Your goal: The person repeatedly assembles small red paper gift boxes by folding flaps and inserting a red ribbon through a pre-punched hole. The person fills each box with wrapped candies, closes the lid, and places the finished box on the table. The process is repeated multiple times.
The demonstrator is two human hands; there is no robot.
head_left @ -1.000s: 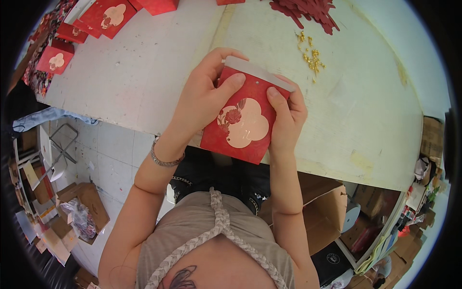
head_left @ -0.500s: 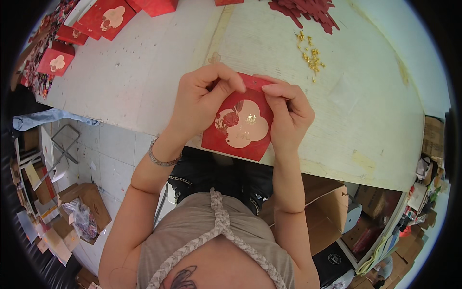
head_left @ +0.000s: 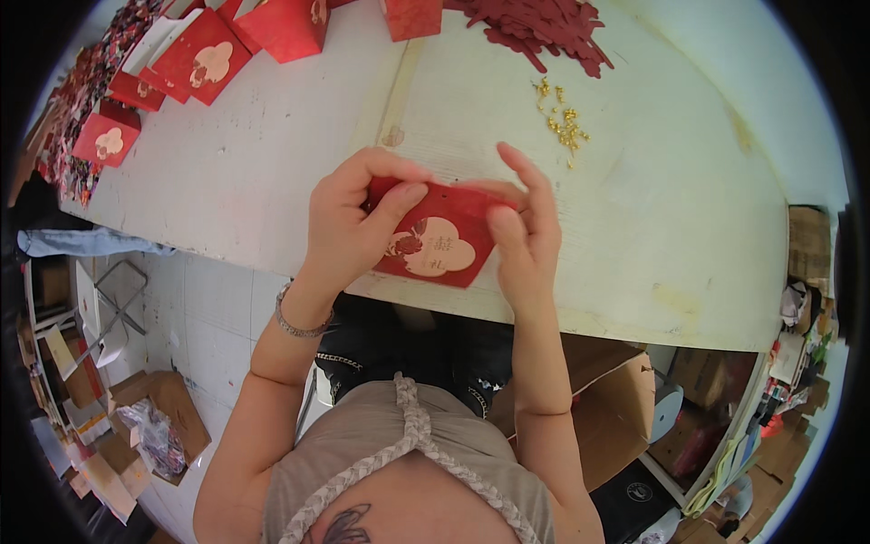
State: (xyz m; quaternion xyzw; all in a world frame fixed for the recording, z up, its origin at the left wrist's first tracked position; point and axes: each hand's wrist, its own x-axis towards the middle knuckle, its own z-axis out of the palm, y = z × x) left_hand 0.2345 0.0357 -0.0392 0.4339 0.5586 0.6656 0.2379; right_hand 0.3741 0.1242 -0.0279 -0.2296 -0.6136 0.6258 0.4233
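- Red boxes (head_left: 201, 68) cluster far left on the table (head_left: 652, 218).
- Left hand (head_left: 355, 207) pinches a red packet (head_left: 439, 247) near its far-left corner.
- That packet's between both hands, above the near edge.
- Right hand (head_left: 524, 225) holds its right side, one finger raised.
- Gold bits (head_left: 567, 129) lie farther off.

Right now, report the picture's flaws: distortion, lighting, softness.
Head view: fisheye bending curves the white tabletop's edges, and black fills the corners; head view: light falls bright and fairly even on the tabletop, dimmer beneath it; head view: the red box in the left hand and right hand reads clearly, but the gold pieces are too small to make out.
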